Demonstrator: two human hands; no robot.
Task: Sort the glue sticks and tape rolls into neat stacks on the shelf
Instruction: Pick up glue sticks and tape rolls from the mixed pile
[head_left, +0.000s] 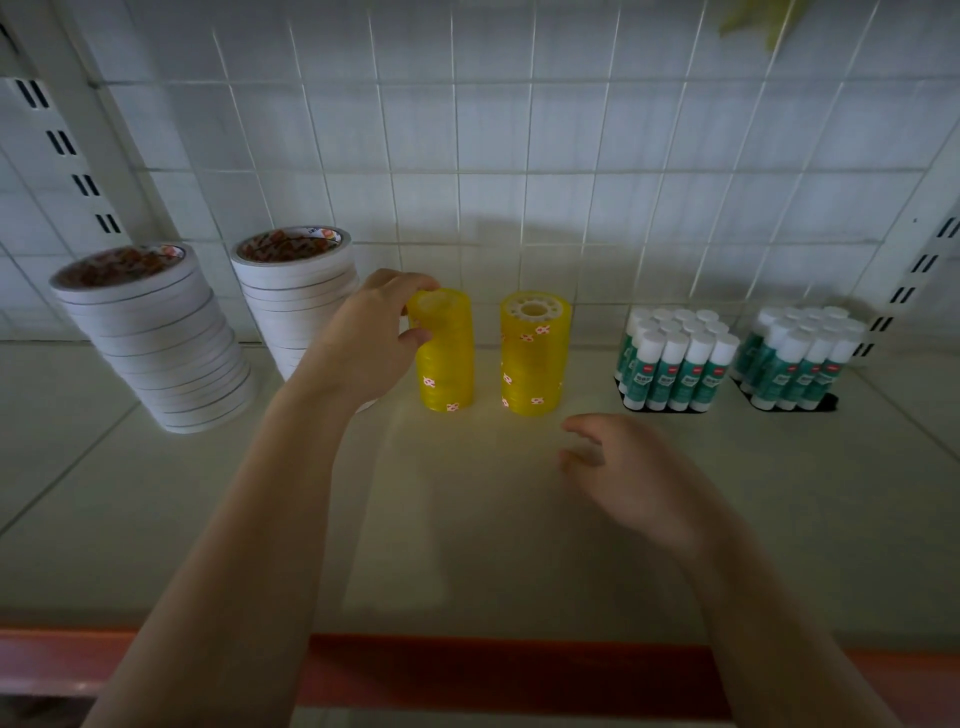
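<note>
White shelf (493, 519): two upright yellow tape stacks (535, 353), left one's top roll (439, 306) pinched by left hand (363, 343); two white tape stacks (156, 338), two glue-stick blocks (675, 358) upright; right hand (634, 473) loosely curled, nothing held.

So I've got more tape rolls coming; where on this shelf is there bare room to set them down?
The widest bare patch is the front of the shelf, between the red edge and the stacks. A narrower gap lies between the right yellow stack and the glue sticks. The back row is crowded, especially around the left hand.
</note>
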